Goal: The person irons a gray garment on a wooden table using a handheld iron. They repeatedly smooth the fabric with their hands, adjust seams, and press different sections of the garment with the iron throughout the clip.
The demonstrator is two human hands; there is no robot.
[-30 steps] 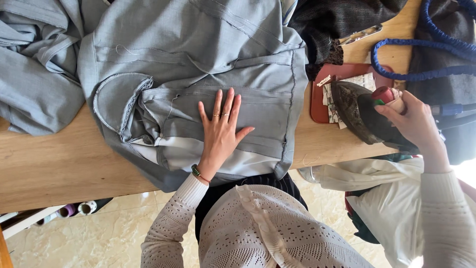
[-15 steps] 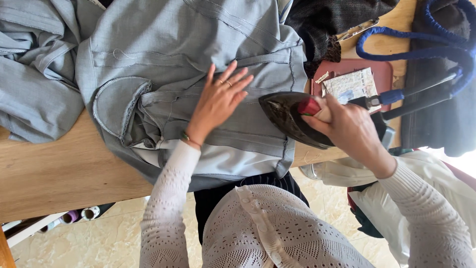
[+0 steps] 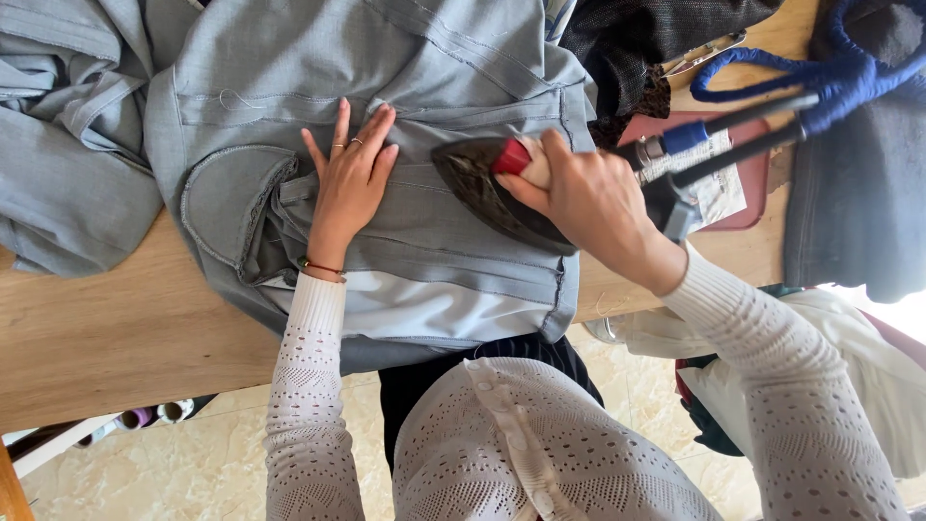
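A grey garment (image 3: 405,77) with a rounded pocket flap lies spread on the wooden table (image 3: 106,328). My left hand (image 3: 349,178) rests flat on the cloth, fingers spread, just left of the iron. A dark iron (image 3: 487,188) with a red-and-pale handle sits on the garment, its tip pointing toward my left hand. My right hand (image 3: 593,207) grips that handle from the right. A blue-wrapped cord and dark hoses (image 3: 772,116) run from the iron to the upper right.
A red rest pad (image 3: 748,193) with a paper on it lies right of the iron. More grey fabric (image 3: 58,145) is heaped at the left, dark cloth (image 3: 858,193) at the right. White cloth (image 3: 868,357) hangs below the table edge. Thread spools (image 3: 154,415) lie on the floor.
My right hand lifted the iron off the red pad and carried it left onto the garment. My left hand shifted up and left, staying flat on the cloth.
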